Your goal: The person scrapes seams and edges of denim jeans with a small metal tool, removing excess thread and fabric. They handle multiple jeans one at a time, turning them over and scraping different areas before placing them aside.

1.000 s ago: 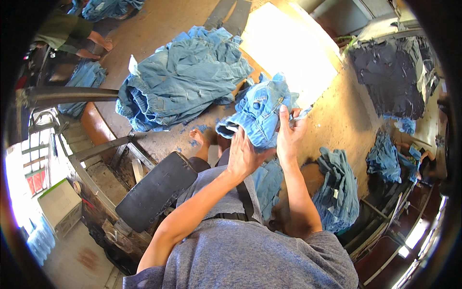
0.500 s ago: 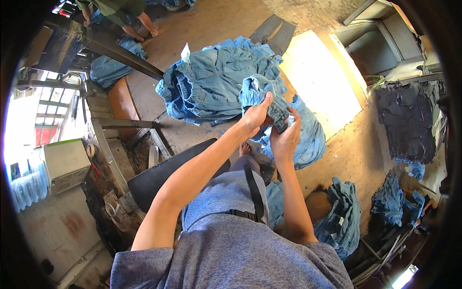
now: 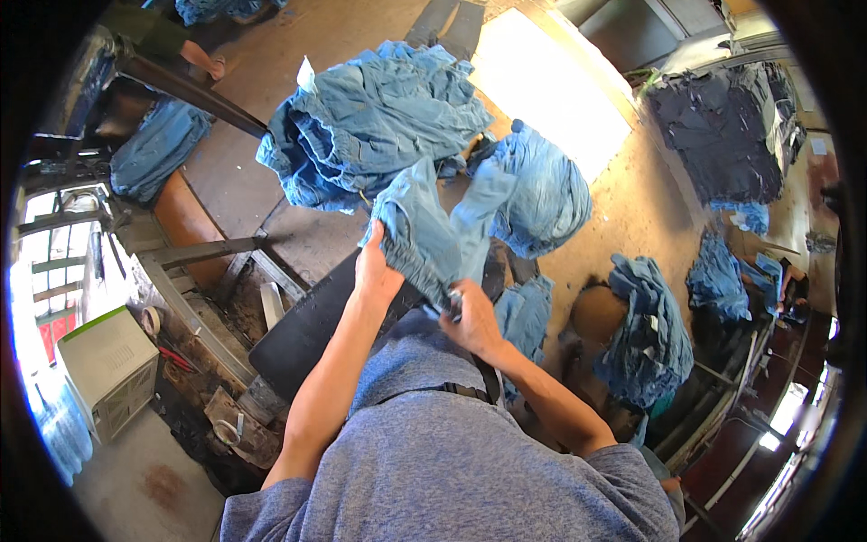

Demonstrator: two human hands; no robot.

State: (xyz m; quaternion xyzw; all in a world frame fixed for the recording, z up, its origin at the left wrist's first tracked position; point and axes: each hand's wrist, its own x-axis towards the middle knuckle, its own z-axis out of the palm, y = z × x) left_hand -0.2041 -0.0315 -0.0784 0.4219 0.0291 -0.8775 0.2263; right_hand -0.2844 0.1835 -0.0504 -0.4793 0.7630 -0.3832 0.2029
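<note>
A pair of light blue denim pants (image 3: 423,212) with a gathered elastic waistband is stretched between my hands, its legs hanging away from me. My left hand (image 3: 377,271) is closed on one end of the waistband, thumb on top. At the other end, my right hand (image 3: 473,319) grips the band near my lap. A small dark, shiny thing shows at the right fingers, too small to make out. Beyond the pants lies a large heap of denim garments (image 3: 388,113). To its right rests a smaller bundle of blue denim (image 3: 542,194).
A black board (image 3: 307,312) lies left of my lap, beside a metal frame (image 3: 203,253). More denim hangs in a pile (image 3: 646,334) at the right. Dark cloth is stacked (image 3: 722,135) farther right. A person's foot (image 3: 213,65) shows at the far left.
Both hands have drawn the pants nearer my lap, and the waistband is now spread between them. The left hand moved left, the right hand down and left. My view has shifted.
</note>
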